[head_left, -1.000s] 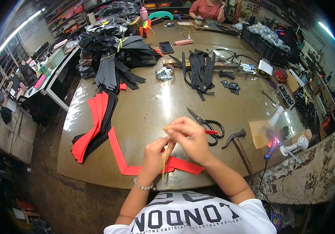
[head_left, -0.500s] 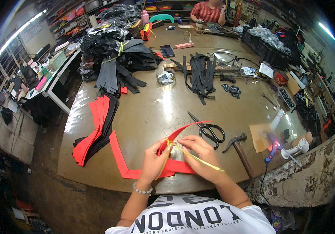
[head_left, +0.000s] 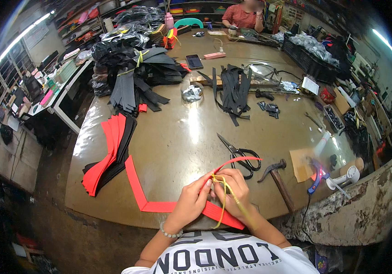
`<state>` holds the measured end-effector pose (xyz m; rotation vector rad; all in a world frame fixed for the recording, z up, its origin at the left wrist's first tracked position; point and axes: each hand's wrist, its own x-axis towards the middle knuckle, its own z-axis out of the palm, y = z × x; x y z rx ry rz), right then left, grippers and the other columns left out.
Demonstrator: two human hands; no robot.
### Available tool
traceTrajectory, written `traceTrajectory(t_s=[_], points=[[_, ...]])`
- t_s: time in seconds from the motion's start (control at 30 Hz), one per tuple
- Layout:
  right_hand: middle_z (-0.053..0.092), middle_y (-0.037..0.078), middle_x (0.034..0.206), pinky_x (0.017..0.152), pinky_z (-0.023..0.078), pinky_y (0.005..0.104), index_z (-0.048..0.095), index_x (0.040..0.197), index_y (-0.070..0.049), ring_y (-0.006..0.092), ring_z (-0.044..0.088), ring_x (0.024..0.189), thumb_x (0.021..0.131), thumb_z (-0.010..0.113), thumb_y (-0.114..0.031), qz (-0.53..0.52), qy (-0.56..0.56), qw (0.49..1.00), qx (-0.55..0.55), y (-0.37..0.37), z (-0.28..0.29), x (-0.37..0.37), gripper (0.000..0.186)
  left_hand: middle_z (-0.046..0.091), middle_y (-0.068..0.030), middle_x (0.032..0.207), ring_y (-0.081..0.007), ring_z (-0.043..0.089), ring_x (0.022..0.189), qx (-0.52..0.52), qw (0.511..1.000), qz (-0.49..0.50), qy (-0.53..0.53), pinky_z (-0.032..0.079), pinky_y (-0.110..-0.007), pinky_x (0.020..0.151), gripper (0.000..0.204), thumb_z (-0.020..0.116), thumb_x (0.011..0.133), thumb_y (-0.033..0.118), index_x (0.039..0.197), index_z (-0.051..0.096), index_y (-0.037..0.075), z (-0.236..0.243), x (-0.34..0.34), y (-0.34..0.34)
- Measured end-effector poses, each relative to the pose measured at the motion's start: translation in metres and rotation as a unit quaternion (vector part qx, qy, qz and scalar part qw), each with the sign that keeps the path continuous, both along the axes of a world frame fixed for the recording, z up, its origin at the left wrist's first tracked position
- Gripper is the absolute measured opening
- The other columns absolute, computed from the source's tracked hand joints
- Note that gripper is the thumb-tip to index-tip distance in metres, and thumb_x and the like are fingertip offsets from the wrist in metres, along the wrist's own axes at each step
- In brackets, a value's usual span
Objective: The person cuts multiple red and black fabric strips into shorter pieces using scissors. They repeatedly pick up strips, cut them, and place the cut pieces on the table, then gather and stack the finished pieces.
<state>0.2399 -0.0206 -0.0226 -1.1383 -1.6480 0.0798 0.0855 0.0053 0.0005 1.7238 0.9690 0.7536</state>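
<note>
At the near edge of the table my left hand (head_left: pixel 192 201) is closed, pinching a red strap (head_left: pixel 239 159) whose free end curves up and off to the right. A yellow string (head_left: pixel 228 194) is looped round the strap between my hands, its tails hanging down. My right hand (head_left: pixel 233 191) is closed with its fingertips on that string, touching the left fingertips; part of the loop is hidden by the fingers. Below my hands a bent red strip (head_left: pixel 159 207) lies on the table, passing under the left hand, with a wide red end (head_left: pixel 223 217) showing under the right.
Black-handled scissors (head_left: pixel 241 155) and a hammer (head_left: pixel 280 182) lie to the right, a glue gun (head_left: pixel 317 178) beyond. Left are red straps (head_left: pixel 109 150) on black ones. Farther off are black straps (head_left: pixel 236 89), a clear tub (head_left: pixel 192 93) and a phone (head_left: pixel 194 61). A person (head_left: pixel 244 17) sits opposite.
Both hands have shifted right and slightly down, carrying the red strap and string along. The hands have come closer together, and the strap's free end now reaches over the scissors' handles.
</note>
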Motion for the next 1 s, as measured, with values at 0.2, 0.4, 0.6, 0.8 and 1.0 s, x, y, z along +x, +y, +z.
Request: traceTrajectory(t_s=[0.2,0.4,0.6,0.8,1.0], points=[[0.061,0.013,0.102,0.083,0.049,0.0359,0.061,0.094,0.001,0.0252,0.059,0.098,0.083,0.068,-0.003,0.205,0.121,0.954,-0.181,-0.004,-0.001,0.026,0.014,0.064,-0.0058,0.086,-0.0077,0.057,0.066,-0.194,0.962,0.041,-0.189,0.046,-0.022,0.06,0.029,0.045,0.102,0.022,0.112,0.06,-0.002,-0.018,-0.008,0.007],[0.06,0.013,0.103,0.087,0.046,0.0386,0.047,0.111,-0.007,0.0234,0.058,0.096,0.098,0.052,-0.019,0.326,0.638,0.671,-0.191,0.006,-0.015,0.021,0.019,0.055,0.0018,0.081,-0.0042,0.046,0.067,-0.261,0.932,-0.061,-0.245,0.04,-0.019,0.062,0.03,0.048,0.102,0.024,0.118,0.058,0.0,-0.028,-0.018,-0.007],[0.056,0.005,0.095,0.088,0.048,0.0396,0.047,0.108,-0.01,0.0217,0.058,0.096,0.097,0.053,-0.017,0.317,0.64,0.699,-0.039,0.015,0.003,0.051,0.014,0.054,-0.0058,0.085,-0.0137,0.05,0.077,-0.014,0.992,-0.114,-0.043,0.042,-0.027,0.072,0.032,0.053,0.098,0.017,0.125,0.058,0.002,-0.031,-0.028,-0.011],[0.055,0.004,0.091,0.092,0.046,0.0404,0.051,0.105,-0.009,0.0216,0.055,0.102,0.093,0.059,-0.016,0.267,0.599,0.753,0.054,0.006,0.034,0.125,0.016,0.06,-0.0096,0.096,-0.0178,0.056,0.092,-0.056,0.991,-0.078,-0.094,0.043,-0.03,0.086,0.044,0.072,0.082,0.013,0.122,0.06,-0.004,-0.014,-0.078,-0.018],[0.063,0.008,0.093,0.086,0.045,0.0317,0.064,0.097,0.001,0.0192,0.06,0.095,0.089,0.062,-0.008,-0.251,-0.123,0.952,-0.126,0.017,0.036,0.113,0.013,0.051,-0.0034,0.084,-0.0112,0.047,0.06,0.011,0.822,-0.004,-0.569,0.043,-0.024,0.055,0.067,0.067,0.085,0.013,0.143,0.033,0.012,-0.011,-0.137,-0.045]])
